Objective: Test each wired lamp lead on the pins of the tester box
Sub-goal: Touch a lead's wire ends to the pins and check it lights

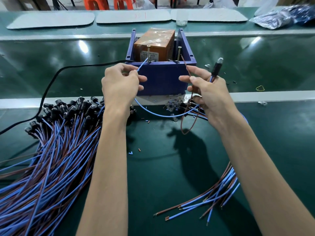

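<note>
The blue tester box stands mid-table with an orange block inside and two upright screw pins, the left pin and the right pin. My left hand pinches a blue wire whose tip touches or nearly touches the left pin. My right hand pinches a brown wire whose tip points up just right of the right pin. The same hand holds a black lamp holder upright between its fingers, along with a small bunch of other leads.
A large heap of blue and brown lamp leads lies at the left. Several loose leads trail below my right forearm. A black power cord runs to the box. Small wire scraps dot the green mat.
</note>
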Demonstrator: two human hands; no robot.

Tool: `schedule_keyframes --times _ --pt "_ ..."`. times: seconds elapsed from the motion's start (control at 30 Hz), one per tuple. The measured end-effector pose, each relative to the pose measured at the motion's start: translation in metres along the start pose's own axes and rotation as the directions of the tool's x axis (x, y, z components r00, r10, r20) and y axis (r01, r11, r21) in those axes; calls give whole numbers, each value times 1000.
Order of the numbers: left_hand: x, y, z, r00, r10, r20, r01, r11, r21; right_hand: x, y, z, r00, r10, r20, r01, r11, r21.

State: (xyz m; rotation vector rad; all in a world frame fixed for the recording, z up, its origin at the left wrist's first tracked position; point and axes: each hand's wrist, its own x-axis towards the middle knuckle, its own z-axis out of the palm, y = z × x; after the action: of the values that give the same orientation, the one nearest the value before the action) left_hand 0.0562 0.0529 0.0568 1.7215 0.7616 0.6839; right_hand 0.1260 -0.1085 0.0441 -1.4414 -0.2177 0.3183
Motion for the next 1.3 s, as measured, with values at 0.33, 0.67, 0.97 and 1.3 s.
schedule_keyframes --times 0.33,0.67,0.97,1.3 --pt "1 1 -2 1000 12 28 -12 1000 8 5 2 -6 997 4 73 -1 999 -46" --pt "1 3 -7 998 32 61 -34 999 32 4 0 -6 998 17 63 -16 1000 -22" --pt "0 7 -13 995 47 93 -51 997 50 4 1 -5 1000 3 -3 -3 1000 -21" --pt "-1 8 -17 992 67 109 -76 994 84 3 0 -3 1000 -9 -14 10 1000 16"
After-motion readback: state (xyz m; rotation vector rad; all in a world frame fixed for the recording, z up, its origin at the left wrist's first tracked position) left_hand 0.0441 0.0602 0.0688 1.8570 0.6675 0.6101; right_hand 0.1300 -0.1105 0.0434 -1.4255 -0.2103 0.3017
